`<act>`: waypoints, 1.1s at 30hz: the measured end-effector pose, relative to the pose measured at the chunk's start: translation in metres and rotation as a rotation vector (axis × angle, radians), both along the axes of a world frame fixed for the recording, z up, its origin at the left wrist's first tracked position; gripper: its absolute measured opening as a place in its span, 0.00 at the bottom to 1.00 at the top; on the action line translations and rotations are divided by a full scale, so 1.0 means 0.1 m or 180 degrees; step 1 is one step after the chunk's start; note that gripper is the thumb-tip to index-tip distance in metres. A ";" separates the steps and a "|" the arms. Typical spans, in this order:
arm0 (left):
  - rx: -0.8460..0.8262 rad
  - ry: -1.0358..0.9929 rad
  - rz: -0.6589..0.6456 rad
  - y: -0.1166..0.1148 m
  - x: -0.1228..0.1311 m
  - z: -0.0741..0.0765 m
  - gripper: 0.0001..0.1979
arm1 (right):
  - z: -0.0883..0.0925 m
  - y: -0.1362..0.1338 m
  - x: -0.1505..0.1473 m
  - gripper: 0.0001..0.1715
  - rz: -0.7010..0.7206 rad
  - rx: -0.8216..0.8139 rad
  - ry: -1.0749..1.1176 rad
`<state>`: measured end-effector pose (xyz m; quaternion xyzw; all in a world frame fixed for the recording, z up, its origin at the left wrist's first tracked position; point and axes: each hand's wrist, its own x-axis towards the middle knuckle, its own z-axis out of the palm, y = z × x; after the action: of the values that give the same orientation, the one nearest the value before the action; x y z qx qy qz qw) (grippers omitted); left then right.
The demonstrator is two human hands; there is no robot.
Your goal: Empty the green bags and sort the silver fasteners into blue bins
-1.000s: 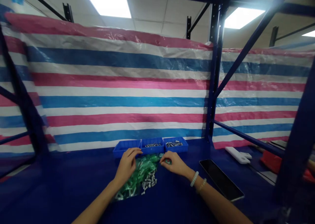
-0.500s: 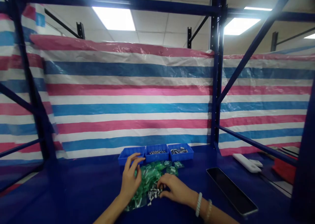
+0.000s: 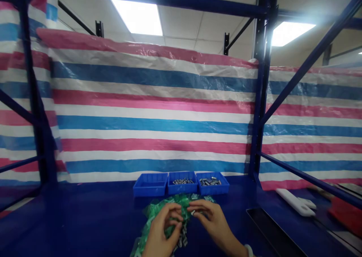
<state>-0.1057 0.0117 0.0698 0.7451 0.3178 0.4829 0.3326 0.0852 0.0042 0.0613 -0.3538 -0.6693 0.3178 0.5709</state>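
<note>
My left hand (image 3: 164,230) is curled in a pinch over a heap of small green plastic bags (image 3: 158,211) on the blue table. My right hand (image 3: 210,221) is beside it, fingertips pinched on a small silver metal part (image 3: 193,212). Loose silver parts (image 3: 182,240) lie on the bags between my hands. What the left fingers hold is too small to make out. Just beyond the heap stand three blue trays: the left tray (image 3: 149,184) looks bare inside, the middle tray (image 3: 182,183) and the right tray (image 3: 212,182) hold silver parts.
A striped pink, white and blue tarp (image 3: 152,110) walls off the back behind blue rack posts (image 3: 258,98). A dark tablet (image 3: 274,234) lies at the right. Farther right are a white tool (image 3: 295,203) and a red object (image 3: 346,215).
Both hands drew back toward me and came together over the near part of the green heap. The right hand picked up a silver part. The camera tilted up slightly.
</note>
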 end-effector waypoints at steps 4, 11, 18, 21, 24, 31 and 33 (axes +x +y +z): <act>-0.0889 -0.0271 -0.0467 -0.02 0.05 -0.07 0.11 | 0.03 -0.10 -0.03 0.05 -0.0317 0.0415 -0.0538; -0.0898 -0.0133 -0.0531 -0.10 0.09 -0.09 0.10 | 0.03 -0.16 -0.09 0.07 -0.0277 0.1259 -0.0887; -0.0154 0.0054 -0.0196 -0.13 0.06 -0.09 0.05 | -0.07 -0.14 -0.16 0.15 -0.0312 0.0118 -0.0614; 0.0500 0.0262 0.0134 -0.13 0.03 -0.03 0.03 | -0.09 -0.12 -0.19 0.21 -0.0033 -0.0350 -0.0274; 0.0977 0.0531 0.0254 -0.13 0.03 0.03 0.04 | -0.10 -0.11 -0.22 0.25 0.0195 -0.0423 -0.0136; 0.1327 0.0742 0.0266 -0.17 0.06 0.02 0.08 | -0.07 -0.13 -0.21 0.23 0.0445 -0.0720 -0.0054; 0.1435 0.0753 0.0349 -0.12 0.04 0.07 0.07 | -0.05 -0.14 -0.20 0.18 0.0387 -0.0606 -0.0122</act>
<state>-0.1014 -0.0008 0.0766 0.8333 0.2788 0.4683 0.0920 0.0657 -0.0101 0.0561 -0.3711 -0.6671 0.4071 0.5015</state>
